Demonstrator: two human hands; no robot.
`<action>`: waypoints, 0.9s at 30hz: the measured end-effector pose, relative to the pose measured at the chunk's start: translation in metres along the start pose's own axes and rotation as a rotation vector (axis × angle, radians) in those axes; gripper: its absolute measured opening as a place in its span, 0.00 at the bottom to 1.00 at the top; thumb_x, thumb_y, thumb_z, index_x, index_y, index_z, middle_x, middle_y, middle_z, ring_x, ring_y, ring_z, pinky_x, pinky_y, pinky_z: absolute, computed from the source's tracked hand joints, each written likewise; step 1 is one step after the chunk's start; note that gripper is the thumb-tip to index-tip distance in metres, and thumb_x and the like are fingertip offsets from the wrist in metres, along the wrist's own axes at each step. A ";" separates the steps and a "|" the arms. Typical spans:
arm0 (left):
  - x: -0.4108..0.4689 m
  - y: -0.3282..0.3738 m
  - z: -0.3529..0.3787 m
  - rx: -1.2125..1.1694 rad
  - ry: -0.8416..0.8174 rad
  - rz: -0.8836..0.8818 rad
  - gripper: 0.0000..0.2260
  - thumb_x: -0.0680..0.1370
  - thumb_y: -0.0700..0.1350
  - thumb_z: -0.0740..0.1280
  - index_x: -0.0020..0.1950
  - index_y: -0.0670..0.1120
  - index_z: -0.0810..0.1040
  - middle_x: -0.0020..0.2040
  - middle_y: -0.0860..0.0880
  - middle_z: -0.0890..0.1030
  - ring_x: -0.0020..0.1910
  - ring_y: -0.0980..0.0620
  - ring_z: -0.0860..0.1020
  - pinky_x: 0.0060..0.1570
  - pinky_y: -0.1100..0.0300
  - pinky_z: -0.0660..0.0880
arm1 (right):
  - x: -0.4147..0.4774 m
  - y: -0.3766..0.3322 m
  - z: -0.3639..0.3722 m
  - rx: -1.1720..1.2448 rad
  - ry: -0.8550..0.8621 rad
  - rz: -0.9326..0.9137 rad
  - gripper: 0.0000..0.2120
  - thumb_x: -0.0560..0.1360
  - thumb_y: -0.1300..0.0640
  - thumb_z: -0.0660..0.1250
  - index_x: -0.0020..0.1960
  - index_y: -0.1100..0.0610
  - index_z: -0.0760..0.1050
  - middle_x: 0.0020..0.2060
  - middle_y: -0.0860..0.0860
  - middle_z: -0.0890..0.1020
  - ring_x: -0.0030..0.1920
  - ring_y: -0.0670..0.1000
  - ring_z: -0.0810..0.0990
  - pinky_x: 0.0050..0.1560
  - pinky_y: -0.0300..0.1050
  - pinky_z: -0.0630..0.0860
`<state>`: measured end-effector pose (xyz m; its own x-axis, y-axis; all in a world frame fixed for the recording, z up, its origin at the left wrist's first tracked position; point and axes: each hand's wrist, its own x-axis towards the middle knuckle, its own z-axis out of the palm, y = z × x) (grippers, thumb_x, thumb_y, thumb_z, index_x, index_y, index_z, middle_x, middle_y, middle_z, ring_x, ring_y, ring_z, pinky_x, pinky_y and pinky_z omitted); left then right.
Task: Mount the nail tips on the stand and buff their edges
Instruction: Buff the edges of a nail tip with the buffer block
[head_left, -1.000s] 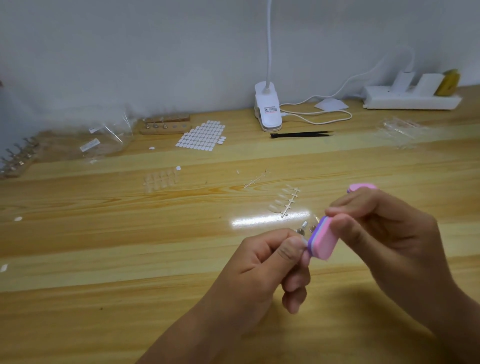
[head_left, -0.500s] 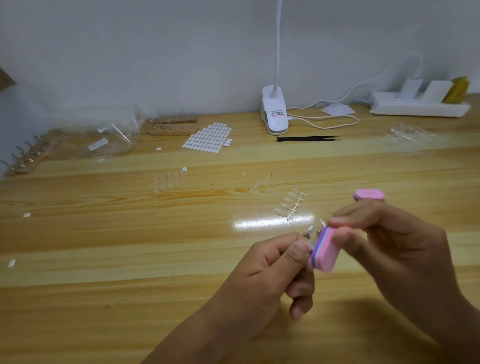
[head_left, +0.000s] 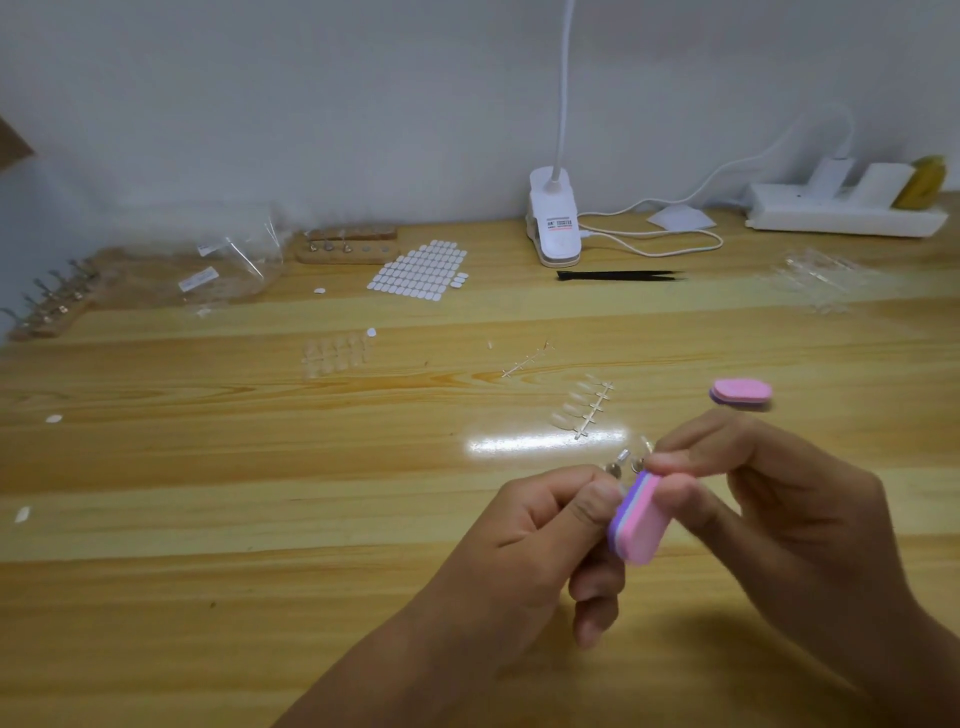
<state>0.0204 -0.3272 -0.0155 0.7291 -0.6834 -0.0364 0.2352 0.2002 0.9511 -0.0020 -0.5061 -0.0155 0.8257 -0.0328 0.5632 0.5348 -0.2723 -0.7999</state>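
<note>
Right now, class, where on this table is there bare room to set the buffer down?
Widest free patch: near-left table, bordered by the left hand and loose nail tips. Another band lies between tweezers and row of nail tips. Crowded: back edge, from bags to lamp.

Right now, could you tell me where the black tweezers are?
Head view: the black tweezers lie far back, right of centre, just before the white clip lamp.

The table is pale wood under a glossy varnish, streaked by a white glare. The buffer block looks matt and soft, like foam. The pins glint like metal; the lamp base is smooth white plastic, and the nail tips are clear plastic.
</note>
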 end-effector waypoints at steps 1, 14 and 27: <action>0.000 0.001 0.000 0.005 0.000 0.008 0.14 0.82 0.49 0.58 0.39 0.46 0.74 0.26 0.55 0.67 0.22 0.57 0.68 0.25 0.66 0.69 | 0.004 0.000 -0.004 -0.012 0.015 -0.004 0.13 0.77 0.45 0.69 0.45 0.55 0.78 0.43 0.44 0.83 0.45 0.45 0.83 0.50 0.33 0.76; 0.000 -0.002 0.002 0.083 0.048 0.002 0.15 0.81 0.50 0.58 0.38 0.46 0.73 0.25 0.54 0.69 0.21 0.54 0.71 0.26 0.65 0.68 | 0.004 0.005 -0.003 0.086 -0.074 0.058 0.08 0.75 0.45 0.71 0.45 0.48 0.79 0.41 0.45 0.83 0.42 0.49 0.82 0.46 0.37 0.76; 0.000 0.001 0.002 0.073 0.040 0.014 0.15 0.81 0.50 0.58 0.38 0.44 0.72 0.25 0.55 0.69 0.21 0.55 0.71 0.26 0.66 0.68 | 0.005 0.006 -0.004 0.054 -0.065 0.036 0.10 0.76 0.46 0.70 0.44 0.53 0.78 0.42 0.44 0.83 0.43 0.46 0.82 0.50 0.35 0.75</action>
<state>0.0194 -0.3288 -0.0142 0.7573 -0.6522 -0.0338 0.1783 0.1567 0.9714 0.0050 -0.5114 -0.0169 0.8533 0.0209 0.5210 0.5123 -0.2197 -0.8302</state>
